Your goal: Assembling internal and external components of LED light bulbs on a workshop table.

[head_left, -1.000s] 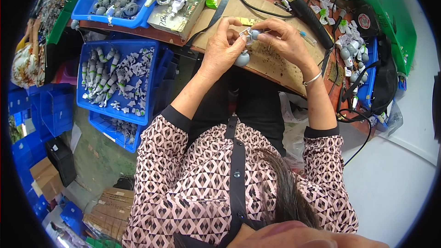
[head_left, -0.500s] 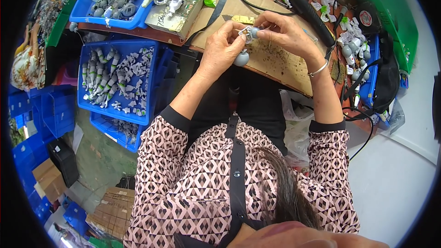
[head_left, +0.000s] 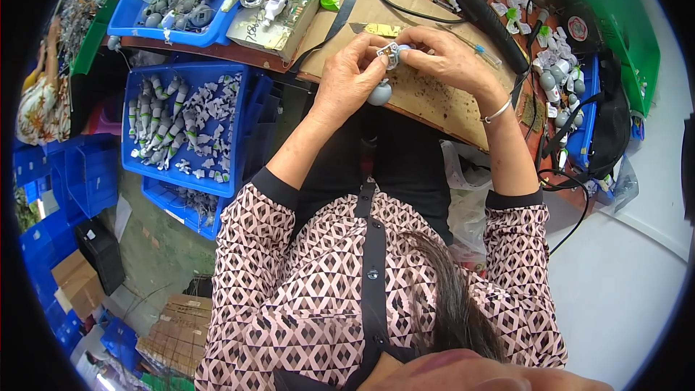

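Note:
My left hand is closed, thumb and fingers pinching a small white plastic part with an open face. Below its fingertips hangs a round grey ball, close to the part; how the two join is hidden. From the other side, my right hand grips the same piece, fingers pressed against a smaller grey rounded bit at its right edge. Both hands are over the front of a worn cardboard sheet strewn with dark specks. A thin clear tube-like tool lies by my right hand.
A black-handled tool with a cable lies to the right. At the left stand a blue tray of white-and-grey parts and another blue tray of grey balls. A boxy electrical unit sits between tray and cardboard. White pieces are heaped at right.
My right hand has shifted slightly, its fingers bending closer against the piece and its wrist moving a little left. The clear tool shows more now. My left hand stays nearly still.

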A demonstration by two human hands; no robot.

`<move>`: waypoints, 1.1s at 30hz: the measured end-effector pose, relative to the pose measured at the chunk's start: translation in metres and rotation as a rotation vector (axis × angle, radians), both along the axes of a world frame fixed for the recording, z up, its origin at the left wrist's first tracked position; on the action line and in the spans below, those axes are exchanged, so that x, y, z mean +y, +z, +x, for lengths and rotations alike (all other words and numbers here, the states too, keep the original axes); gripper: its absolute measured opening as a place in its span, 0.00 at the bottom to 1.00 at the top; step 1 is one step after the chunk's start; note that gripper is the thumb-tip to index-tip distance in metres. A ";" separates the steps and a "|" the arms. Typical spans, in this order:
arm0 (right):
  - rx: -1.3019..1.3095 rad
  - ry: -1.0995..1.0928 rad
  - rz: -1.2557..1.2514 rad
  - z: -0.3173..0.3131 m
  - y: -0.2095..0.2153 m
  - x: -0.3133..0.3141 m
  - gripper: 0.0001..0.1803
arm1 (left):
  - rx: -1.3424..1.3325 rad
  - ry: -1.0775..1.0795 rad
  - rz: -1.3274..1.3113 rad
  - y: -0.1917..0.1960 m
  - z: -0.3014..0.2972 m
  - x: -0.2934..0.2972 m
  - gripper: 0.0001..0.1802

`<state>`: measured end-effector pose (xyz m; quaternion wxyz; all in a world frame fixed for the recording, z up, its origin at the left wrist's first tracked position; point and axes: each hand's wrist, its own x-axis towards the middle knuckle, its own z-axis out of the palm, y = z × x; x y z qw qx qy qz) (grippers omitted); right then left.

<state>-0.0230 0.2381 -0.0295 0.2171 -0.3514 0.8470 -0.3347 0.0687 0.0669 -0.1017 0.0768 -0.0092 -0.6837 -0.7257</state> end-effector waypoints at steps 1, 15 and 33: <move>-0.038 -0.001 0.022 0.000 0.001 -0.001 0.16 | -0.002 -0.001 -0.002 -0.001 0.000 0.000 0.11; -0.285 0.002 0.025 -0.004 0.006 -0.006 0.18 | -0.057 -0.082 0.034 -0.004 -0.003 -0.005 0.11; -0.082 0.093 -0.060 -0.009 -0.011 -0.002 0.22 | -0.041 -0.050 0.066 -0.005 -0.004 -0.004 0.11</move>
